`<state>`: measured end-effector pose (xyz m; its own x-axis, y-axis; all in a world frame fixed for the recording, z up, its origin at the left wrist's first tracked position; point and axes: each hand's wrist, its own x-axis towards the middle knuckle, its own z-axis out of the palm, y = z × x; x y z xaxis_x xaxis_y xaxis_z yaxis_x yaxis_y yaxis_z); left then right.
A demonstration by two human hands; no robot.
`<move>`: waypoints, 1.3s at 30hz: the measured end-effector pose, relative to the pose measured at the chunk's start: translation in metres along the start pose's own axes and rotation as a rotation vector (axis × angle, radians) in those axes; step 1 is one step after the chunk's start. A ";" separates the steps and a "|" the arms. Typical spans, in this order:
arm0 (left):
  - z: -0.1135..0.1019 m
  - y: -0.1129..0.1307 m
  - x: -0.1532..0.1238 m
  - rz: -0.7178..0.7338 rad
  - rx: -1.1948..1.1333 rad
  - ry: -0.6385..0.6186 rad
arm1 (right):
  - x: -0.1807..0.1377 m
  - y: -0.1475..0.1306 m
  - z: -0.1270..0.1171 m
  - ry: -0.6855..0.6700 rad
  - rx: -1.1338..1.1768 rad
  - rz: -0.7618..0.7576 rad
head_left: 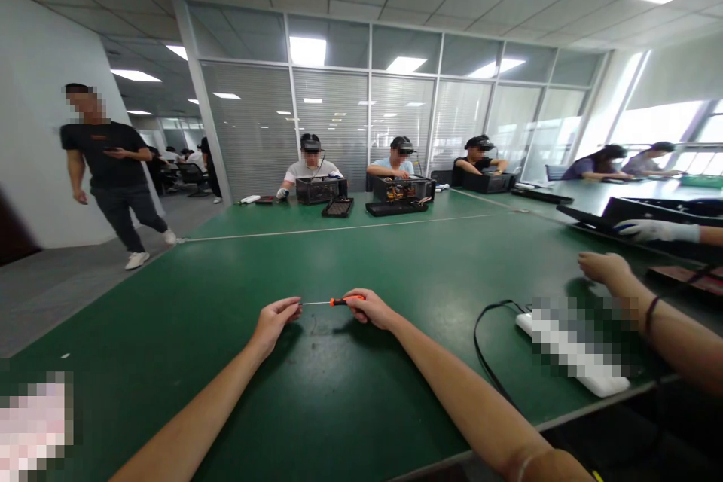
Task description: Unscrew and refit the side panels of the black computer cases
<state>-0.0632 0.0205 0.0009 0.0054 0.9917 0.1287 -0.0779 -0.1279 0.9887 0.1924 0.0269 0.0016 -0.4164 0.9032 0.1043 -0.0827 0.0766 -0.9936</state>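
A screwdriver (pixel 339 302) with an orange and black handle and a thin metal shaft lies level just above the green table (pixel 237 271). Its handle is in the closed fingers of my right hand (pixel 370 309). My left hand (pixel 276 325) pinches at the far end of the shaft, thumb against fingers. Whether a small part also sits between those fingertips is hidden. Both forearms reach in from the bottom edge, and dark shadows lie on the table under the hands.
To the right lies a white power strip (pixel 576 361), partly blurred, with a black cable (pixel 480 339). Beside it are a co-worker's bare hand (pixel 604 268), gloved hand (pixel 649 230) and a black case (pixel 660 211). Across the table people sit at open computer cases (pixel 404 188). A person (pixel 107 158) walks at left.
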 end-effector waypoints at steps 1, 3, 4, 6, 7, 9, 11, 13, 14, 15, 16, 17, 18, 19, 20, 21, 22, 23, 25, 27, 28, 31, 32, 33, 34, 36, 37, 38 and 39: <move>0.000 0.000 0.000 -0.002 -0.007 0.002 | 0.000 0.000 0.000 0.006 -0.009 0.000; 0.000 0.000 0.000 -0.009 -0.029 0.008 | 0.001 0.001 0.000 0.021 -0.020 0.004; 0.000 0.000 0.000 -0.013 -0.043 0.010 | 0.001 0.001 0.000 0.024 -0.024 0.004; 0.001 0.000 0.000 -0.016 -0.074 0.008 | 0.002 0.002 0.000 0.014 -0.034 -0.001; 0.001 0.000 0.000 -0.016 -0.088 0.008 | 0.002 0.002 0.000 0.008 -0.041 -0.003; 0.001 0.000 0.000 -0.012 -0.101 0.008 | 0.002 0.002 0.000 0.006 -0.058 -0.011; 0.002 0.000 0.000 -0.007 -0.099 0.012 | 0.002 0.002 0.000 0.007 -0.067 -0.017; 0.002 0.000 0.000 -0.003 -0.089 0.016 | 0.002 0.002 0.000 0.003 -0.061 -0.014; 0.002 -0.001 0.001 -0.003 -0.081 0.015 | 0.002 0.003 0.000 0.003 -0.053 -0.010; 0.002 -0.001 0.001 -0.004 -0.075 0.013 | 0.002 0.003 0.000 0.007 -0.042 -0.007; 0.002 -0.001 0.001 -0.004 -0.072 0.009 | 0.002 0.003 0.000 0.013 -0.033 -0.004; 0.002 -0.001 0.001 -0.004 -0.073 0.006 | 0.002 0.003 0.000 0.017 -0.027 -0.001; 0.002 -0.001 0.001 -0.003 -0.075 0.005 | 0.002 0.003 0.000 0.015 -0.026 0.007; 0.002 0.000 0.000 -0.002 -0.076 0.008 | 0.002 0.003 0.000 0.009 -0.030 0.019; 0.002 0.000 0.000 -0.002 -0.072 0.012 | 0.002 0.003 0.000 0.000 -0.036 0.030; 0.002 0.000 0.000 -0.002 -0.064 0.018 | 0.002 0.003 0.000 -0.006 -0.040 0.037; 0.002 0.001 0.000 -0.003 -0.052 0.022 | 0.002 0.003 0.000 -0.006 -0.040 0.036; 0.002 0.001 0.000 -0.004 -0.039 0.025 | 0.002 0.003 0.000 0.002 -0.037 0.030; 0.002 0.002 0.000 -0.003 -0.019 0.026 | 0.003 0.003 0.000 0.022 -0.027 0.022; 0.002 0.001 -0.001 -0.001 -0.012 0.030 | 0.003 0.003 0.001 0.028 -0.021 0.031; 0.001 0.001 -0.001 -0.001 -0.013 0.031 | 0.003 0.003 0.001 0.027 -0.020 0.033; 0.001 0.000 0.000 0.001 -0.025 0.026 | 0.003 0.003 0.001 0.033 -0.020 0.025; 0.001 0.000 0.000 -0.001 -0.027 0.023 | 0.003 0.003 0.001 0.034 -0.019 0.027; 0.001 -0.001 0.000 -0.003 -0.028 0.020 | 0.002 0.003 0.001 0.033 -0.019 0.031; 0.001 -0.001 0.000 -0.004 -0.028 0.020 | 0.002 0.003 0.001 0.031 -0.018 0.033; 0.001 0.000 0.000 -0.002 -0.026 0.020 | 0.002 0.003 0.001 0.025 -0.019 0.026; 0.001 0.000 -0.001 -0.001 -0.023 0.020 | 0.002 0.003 0.001 0.023 -0.022 0.024; 0.001 0.001 -0.001 0.000 -0.017 0.018 | 0.002 0.003 0.001 0.021 -0.026 0.026; 0.001 0.001 -0.001 0.000 -0.009 0.017 | 0.002 0.003 0.001 0.018 -0.031 0.029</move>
<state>-0.0619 0.0190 0.0020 -0.0114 0.9919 0.1268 -0.0871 -0.1274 0.9880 0.1903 0.0283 -0.0008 -0.4014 0.9128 0.0751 -0.0429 0.0632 -0.9971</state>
